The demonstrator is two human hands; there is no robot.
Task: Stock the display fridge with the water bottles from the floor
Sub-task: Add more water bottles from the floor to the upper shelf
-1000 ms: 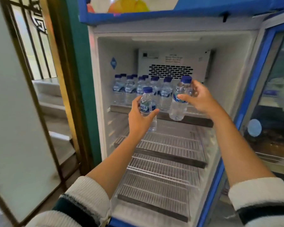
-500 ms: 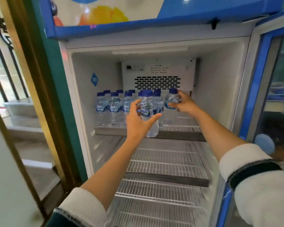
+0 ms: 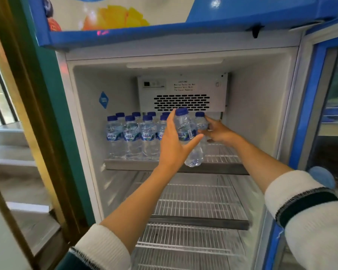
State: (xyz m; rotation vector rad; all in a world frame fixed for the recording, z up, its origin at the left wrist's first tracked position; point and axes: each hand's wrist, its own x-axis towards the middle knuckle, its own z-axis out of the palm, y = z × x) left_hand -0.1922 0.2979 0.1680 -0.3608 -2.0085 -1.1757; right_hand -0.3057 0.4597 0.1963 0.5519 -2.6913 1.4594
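The display fridge stands open in front of me. Several clear water bottles with blue caps stand in rows on the left half of its top wire shelf. My left hand grips a water bottle upright at the shelf's front edge, its base hanging just over the rim. Deeper in, my right hand is closed on a second bottle standing at the back of the shelf, right of the rows. That bottle is partly hidden behind the front one.
The right part of the top shelf holds no bottles. Two lower wire shelves lie bare below. The fridge's glass door stands open at the right. A white vent panel covers the back wall. A doorway frame and steps are at the left.
My right hand has carried its bottle from the shelf front deep into the back row. My left hand with its bottle has lifted up to the top shelf's edge. My head moved closer.
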